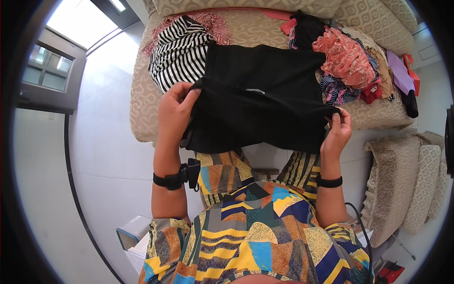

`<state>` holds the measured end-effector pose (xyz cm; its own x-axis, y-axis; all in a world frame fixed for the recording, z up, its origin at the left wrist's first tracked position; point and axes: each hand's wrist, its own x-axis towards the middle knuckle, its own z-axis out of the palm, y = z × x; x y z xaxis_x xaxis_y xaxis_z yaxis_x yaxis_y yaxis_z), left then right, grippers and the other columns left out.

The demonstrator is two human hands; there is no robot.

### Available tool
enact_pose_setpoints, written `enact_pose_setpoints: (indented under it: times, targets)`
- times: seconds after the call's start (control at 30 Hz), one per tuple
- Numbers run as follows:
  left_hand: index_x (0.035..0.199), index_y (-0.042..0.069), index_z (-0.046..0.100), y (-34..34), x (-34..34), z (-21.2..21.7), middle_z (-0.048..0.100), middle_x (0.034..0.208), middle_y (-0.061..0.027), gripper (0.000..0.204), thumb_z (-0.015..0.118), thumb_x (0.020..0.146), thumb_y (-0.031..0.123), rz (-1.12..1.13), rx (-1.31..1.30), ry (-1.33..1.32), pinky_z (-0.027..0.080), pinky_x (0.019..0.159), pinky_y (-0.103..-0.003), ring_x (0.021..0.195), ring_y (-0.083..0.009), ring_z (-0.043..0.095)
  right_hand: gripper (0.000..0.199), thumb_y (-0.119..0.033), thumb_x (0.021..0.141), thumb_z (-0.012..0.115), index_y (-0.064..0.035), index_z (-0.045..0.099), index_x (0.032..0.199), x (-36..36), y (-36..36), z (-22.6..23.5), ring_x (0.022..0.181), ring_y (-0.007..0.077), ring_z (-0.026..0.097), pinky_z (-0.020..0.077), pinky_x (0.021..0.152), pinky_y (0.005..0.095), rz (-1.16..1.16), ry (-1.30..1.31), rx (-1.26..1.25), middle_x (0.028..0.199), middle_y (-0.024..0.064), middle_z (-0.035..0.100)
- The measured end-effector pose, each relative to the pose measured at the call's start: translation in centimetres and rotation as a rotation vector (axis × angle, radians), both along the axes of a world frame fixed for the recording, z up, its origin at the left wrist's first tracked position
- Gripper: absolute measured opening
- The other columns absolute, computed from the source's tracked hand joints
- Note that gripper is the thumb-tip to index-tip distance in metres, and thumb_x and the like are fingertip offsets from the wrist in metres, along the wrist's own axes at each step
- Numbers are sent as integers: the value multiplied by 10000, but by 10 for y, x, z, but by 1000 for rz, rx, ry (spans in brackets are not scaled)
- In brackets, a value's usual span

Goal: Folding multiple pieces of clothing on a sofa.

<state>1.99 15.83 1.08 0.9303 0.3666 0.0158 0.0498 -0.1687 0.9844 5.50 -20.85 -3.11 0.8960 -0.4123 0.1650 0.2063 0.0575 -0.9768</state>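
Note:
A black cloth garment (265, 120) is stretched between my two hands; its exact kind does not show. Its far part lies on the patterned sofa seat, while the near part hangs over the front edge above my knees. My left hand (177, 106) pinches a corner of it, thumb on top. At the opposite corner, my right hand (338, 128) grips the cloth between thumb and fingers. A small pale mark sits near the middle of the fabric. Just past my left hand, a black-and-white striped garment (177, 52) lies against the black one.
Several crumpled clothes lie on the sofa (146, 113) at right, among them a coral patterned cloth (343, 59) and a lilac piece (399, 71). Patterned cushions (397, 175) rest on the right. A door (52, 71) stands at far left. Behind my left elbow is a pale container (132, 232).

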Motion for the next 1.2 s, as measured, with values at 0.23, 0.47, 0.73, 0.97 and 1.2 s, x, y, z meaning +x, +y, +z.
enact_pose_setpoints:
  times: [0.23, 0.47, 0.73, 0.97, 1.2]
  targets:
    - [866, 8, 651, 19, 34, 13, 590, 692, 47, 135, 670, 871, 142, -128, 155, 51, 396, 567, -210, 599, -31, 496, 120, -55, 947, 557, -15, 576, 1059, -1, 7, 23, 861, 116, 602, 539, 758, 281, 108, 164, 15, 970, 44, 610]
    - [915, -5, 674, 26, 66, 32, 639, 790, 24, 122, 659, 892, 114, -8, -64, -110, 412, 639, -185, 703, -33, 540, 145, -44, 951, 533, 9, 549, 1085, 32, 48, 55, 879, 153, 618, 575, 792, 347, 149, -59, 231, 990, 82, 604]
    - [1286, -12, 518, 3, 71, -21, 497, 1354, -202, 510, 697, 835, 144, 190, 335, -296, 324, 1102, -392, 1296, -327, 444, 363, -22, 944, 544, 47, 467, 1293, 120, 55, 19, 1083, 243, 598, 496, 995, 391, 234, -132, 228, 1227, 133, 571]
    - [1148, 41, 608, -13, -39, -79, 575, 1290, -160, 330, 664, 822, 34, 62, 302, -314, 332, 1098, -412, 1304, -347, 448, 231, -168, 957, 580, 17, 619, 1090, 97, -17, -22, 922, 145, 610, 493, 820, 287, 253, 43, -696, 998, 84, 651]
    - [1169, 53, 605, 24, -198, -139, 582, 1269, -103, 310, 635, 861, 70, 141, -14, 146, 440, 995, -361, 1211, -237, 527, 260, -194, 988, 469, 6, 471, 822, -52, -138, -64, 706, 379, 485, 409, 677, 442, 182, 255, -1145, 760, 213, 506]
